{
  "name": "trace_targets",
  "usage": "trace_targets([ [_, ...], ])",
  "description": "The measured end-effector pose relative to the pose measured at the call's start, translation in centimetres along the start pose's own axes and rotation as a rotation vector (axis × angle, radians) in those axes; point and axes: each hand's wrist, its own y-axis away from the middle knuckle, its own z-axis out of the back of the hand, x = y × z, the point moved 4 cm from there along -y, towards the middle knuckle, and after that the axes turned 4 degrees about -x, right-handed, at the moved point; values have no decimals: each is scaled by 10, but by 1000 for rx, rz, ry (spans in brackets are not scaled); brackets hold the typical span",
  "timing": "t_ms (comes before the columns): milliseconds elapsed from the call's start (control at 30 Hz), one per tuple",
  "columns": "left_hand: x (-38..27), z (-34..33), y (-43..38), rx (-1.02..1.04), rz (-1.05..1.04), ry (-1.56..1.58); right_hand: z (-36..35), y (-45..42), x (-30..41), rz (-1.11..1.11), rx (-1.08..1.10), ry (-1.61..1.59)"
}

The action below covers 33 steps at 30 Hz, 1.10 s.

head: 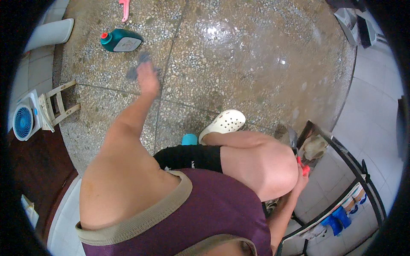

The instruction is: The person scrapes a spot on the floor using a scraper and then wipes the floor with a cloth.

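My left hand (147, 80) reaches down to the speckled terrazzo floor (198, 76) over a blurred grey-blue cloth-like thing (144, 57), which shows beyond the fingers and at both sides. A dark green bottle (123, 40) with a red cap lies on its side just beyond it. Farther up is a pink plastic handle-shaped thing (125, 11), cut off by the picture's edge. Beside my bent knee, at the right, my right hand (302, 177) holds a bright pink-red thing (305, 169), partly hidden by the knee and fingers. A grey flat piece (292, 137) shows close above it.
A white clog (224, 123) is on my foot, near a turquoise cylindrical object (189, 139). To the left stand a small wooden stool (61, 102) and a blue-and-white fan (24, 118). A black-framed rack (349, 160) with shoes is at the right. The floor has wet, shiny patches.
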Motion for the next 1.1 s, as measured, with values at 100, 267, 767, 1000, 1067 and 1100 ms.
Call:
trace_targets([
  [100,-59,2,-61,-46,-253,144,-6,0,-10,-47,39,32],
  [267,-90,5,-140,44,-80,150,-21,1,0,-64,79,-2],
  [767,-44,3,-86,27,-343,61,-12,-2,-12,-4,143,84],
  [1000,-32,-6,-13,57,-452,-4,-19,23,30,26,58,101],
  [1067,1,-16,81,240,-558,-8,-8,21,11,30,50,97],
  [1100,-3,-11,82,304,-525,-18,0,16,-3,39,37,99],
])
